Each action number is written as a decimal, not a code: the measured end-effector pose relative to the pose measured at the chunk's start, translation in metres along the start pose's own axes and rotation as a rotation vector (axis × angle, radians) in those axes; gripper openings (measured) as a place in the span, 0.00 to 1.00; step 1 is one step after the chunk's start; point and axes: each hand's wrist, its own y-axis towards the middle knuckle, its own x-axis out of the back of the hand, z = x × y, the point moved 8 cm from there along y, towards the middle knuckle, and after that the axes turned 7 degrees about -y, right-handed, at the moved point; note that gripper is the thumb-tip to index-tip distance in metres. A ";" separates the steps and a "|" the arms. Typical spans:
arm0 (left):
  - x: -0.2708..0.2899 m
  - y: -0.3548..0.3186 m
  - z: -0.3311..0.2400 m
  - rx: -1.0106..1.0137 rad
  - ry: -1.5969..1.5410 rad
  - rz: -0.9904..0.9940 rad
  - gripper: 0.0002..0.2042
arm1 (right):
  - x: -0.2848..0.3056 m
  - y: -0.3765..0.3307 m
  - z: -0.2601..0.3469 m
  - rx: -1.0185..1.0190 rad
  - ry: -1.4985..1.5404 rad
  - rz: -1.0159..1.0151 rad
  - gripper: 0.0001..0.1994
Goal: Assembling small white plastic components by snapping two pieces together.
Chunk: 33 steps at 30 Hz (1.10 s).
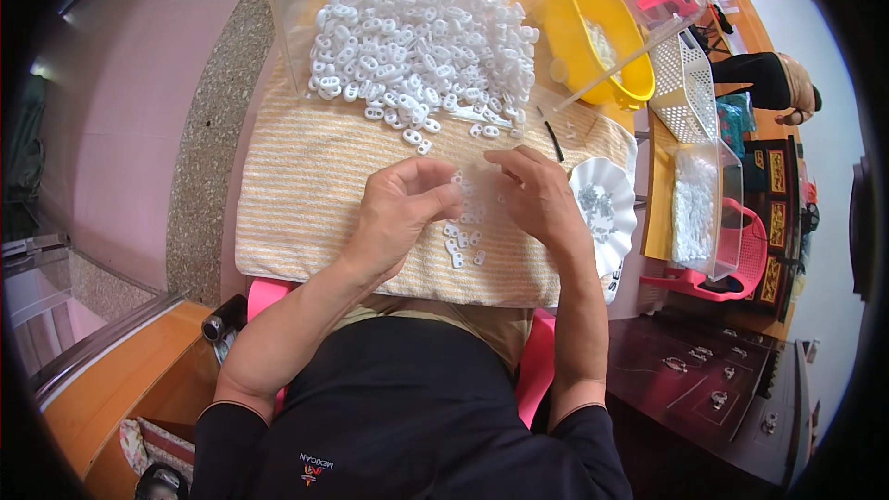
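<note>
A striped yellow-and-white towel (306,194) covers the table before me. Over its middle, my left hand (398,218) is closed, thumb and forefinger pinched together; whatever is between them is too small to make out. Facing it, my right hand (539,194) has its fingers curled inward, and their grip is partly hidden. Beneath and between both hands lie several small white two-hole plastic pieces (456,243). A big heap of the same white pieces (417,37) spreads beyond my hands. By my right wrist sits a white fluted plate (622,181) with small grey bits (597,206) on it.
A thin black stick-like tool (554,137) lies behind my right hand. A yellow basin (639,83) stands at the far right, near a white perforated basket (683,83) and a clear box of white pieces (727,222). Clear plastic sheeting (292,28) borders the heap. Another person (773,81) is bending over at far right.
</note>
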 end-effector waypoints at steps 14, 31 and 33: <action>0.000 0.000 0.005 0.013 -0.003 0.018 0.08 | -0.027 -0.027 -0.008 -0.323 0.994 -0.028 0.14; 0.000 0.000 0.008 0.059 0.017 0.018 0.09 | -0.035 -0.030 -0.004 -0.386 1.145 0.020 0.15; -0.001 0.000 0.008 0.066 0.007 0.016 0.09 | -0.037 -0.031 -0.007 -0.374 1.147 0.005 0.15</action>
